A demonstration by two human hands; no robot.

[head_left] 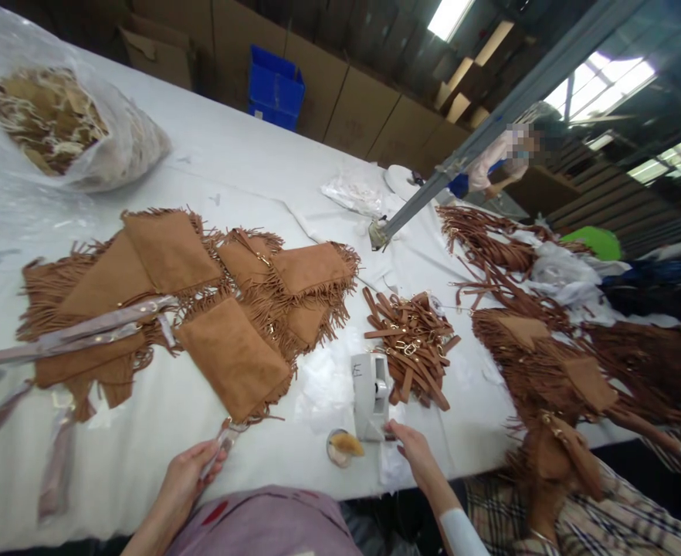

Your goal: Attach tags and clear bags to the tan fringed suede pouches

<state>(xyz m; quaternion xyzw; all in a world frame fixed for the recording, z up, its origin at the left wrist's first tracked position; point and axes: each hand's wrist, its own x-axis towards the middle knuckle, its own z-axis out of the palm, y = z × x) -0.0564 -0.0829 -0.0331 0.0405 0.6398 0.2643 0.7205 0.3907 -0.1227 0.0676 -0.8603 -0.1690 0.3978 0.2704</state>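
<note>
My left hand (194, 467) is closed around a wrapped wrist strap (228, 439), which a metal clasp joins to the corner of a brown fringed suede pouch (235, 357). At the front end of a grey-white tape dispenser (369, 394), the fingers of my right hand (415, 452) are drawn together. Any tape between those fingertips is too small to make out. More fringed pouches (172, 251) lie overlapping behind and to the left. Several wrapped straps (94, 328) rest across them. Beyond the dispenser is a heap of brown straps (413, 347) with gold clasps.
A small round dish (339, 448) with a yellowish piece in it sits left of the dispenser. A clear bag of scraps (86, 135) stands at the far left. A grey post (427, 193) rises behind the strap heap. On the right, a co-worker's hands touch another fringed bag (549, 455).
</note>
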